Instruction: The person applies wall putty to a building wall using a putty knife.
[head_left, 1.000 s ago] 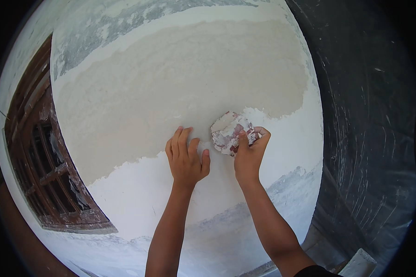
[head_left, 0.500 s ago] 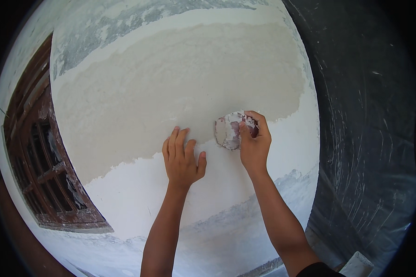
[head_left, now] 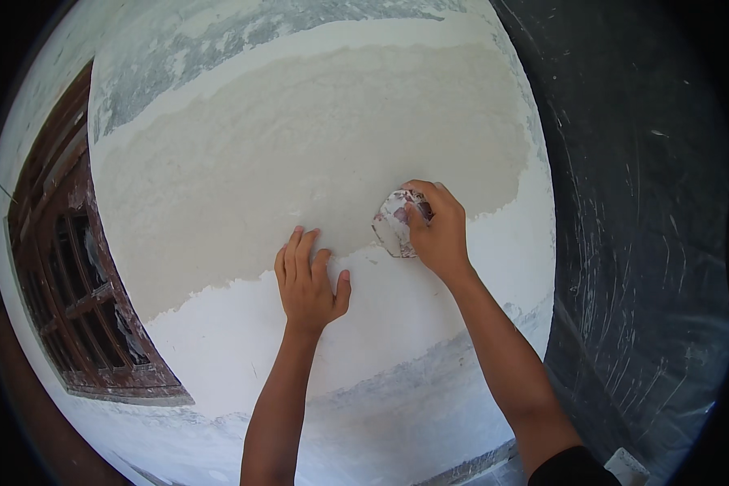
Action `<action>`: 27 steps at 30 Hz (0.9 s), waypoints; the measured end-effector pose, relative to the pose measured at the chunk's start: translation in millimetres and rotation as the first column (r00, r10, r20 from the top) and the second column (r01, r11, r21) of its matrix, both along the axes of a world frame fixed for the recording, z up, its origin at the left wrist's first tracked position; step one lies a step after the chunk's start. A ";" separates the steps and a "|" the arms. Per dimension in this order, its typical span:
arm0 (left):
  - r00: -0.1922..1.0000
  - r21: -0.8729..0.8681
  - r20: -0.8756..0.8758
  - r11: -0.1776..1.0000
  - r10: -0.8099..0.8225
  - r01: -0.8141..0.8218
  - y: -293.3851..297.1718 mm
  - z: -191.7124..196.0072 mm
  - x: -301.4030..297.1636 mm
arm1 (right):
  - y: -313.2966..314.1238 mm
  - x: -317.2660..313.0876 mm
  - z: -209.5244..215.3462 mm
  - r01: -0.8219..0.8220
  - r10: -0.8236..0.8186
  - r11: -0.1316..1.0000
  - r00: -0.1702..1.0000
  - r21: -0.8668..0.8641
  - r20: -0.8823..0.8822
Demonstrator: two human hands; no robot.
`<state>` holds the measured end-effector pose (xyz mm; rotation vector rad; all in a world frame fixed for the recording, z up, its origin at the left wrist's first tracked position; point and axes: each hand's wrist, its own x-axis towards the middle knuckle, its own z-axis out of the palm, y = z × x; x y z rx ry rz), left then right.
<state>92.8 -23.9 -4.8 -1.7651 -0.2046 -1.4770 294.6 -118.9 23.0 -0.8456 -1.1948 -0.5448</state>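
My right hand (head_left: 439, 228) grips a flat, rounded putty spreader (head_left: 394, 236), dark red and caked with white putty. Thumb on its face and fingers round its far side, I hold it at the lower edge of a grey-beige coat (head_left: 316, 138) on the white wall (head_left: 219, 340). To the left, my left hand (head_left: 306, 283) is open, fingers stretched up over the same ragged edge and thumb apart; it appears to rest on the wall. How firmly the spreader's edge presses on the wall is hidden.
A brown wooden window frame (head_left: 77, 308) with dark panes and bars is set in the wall at the left. Dark, white-streaked sheeting (head_left: 624, 243) hangs beyond the wall's right edge. A pale block-like thing (head_left: 626, 467) is at the lower right.
My right hand has shifted slightly up and left with the spreader, which has turned a little. My left hand sits slightly further left in view. The view itself has moved slightly.
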 end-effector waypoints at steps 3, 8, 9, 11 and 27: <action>1.000 -0.008 -0.001 1.000 -0.012 0.012 1.2 0.7 0.3 | 5.7 29.3 -0.6 0.148 -0.084 0.963 0.959 0.224 -0.271; 0.998 0.015 0.000 0.998 -0.055 0.055 4.6 -2.5 -1.6 | 9.6 -27.1 -3.3 -0.028 0.016 0.985 0.997 0.169 0.074; 0.998 0.015 -0.001 0.998 -0.056 0.056 4.3 -2.3 -0.3 | 10.0 -34.0 -3.7 -0.027 0.010 0.993 0.988 0.112 0.152; 0.997 0.032 -0.011 0.997 -0.077 0.077 6.5 -1.2 0.9 | 19.8 -23.3 3.4 0.026 -0.044 0.994 0.985 0.108 0.164; 0.996 0.018 0.013 0.996 -0.086 0.086 5.3 -2.4 -0.8 | 14.9 3.6 26.1 0.376 -0.327 0.887 0.921 0.269 -0.212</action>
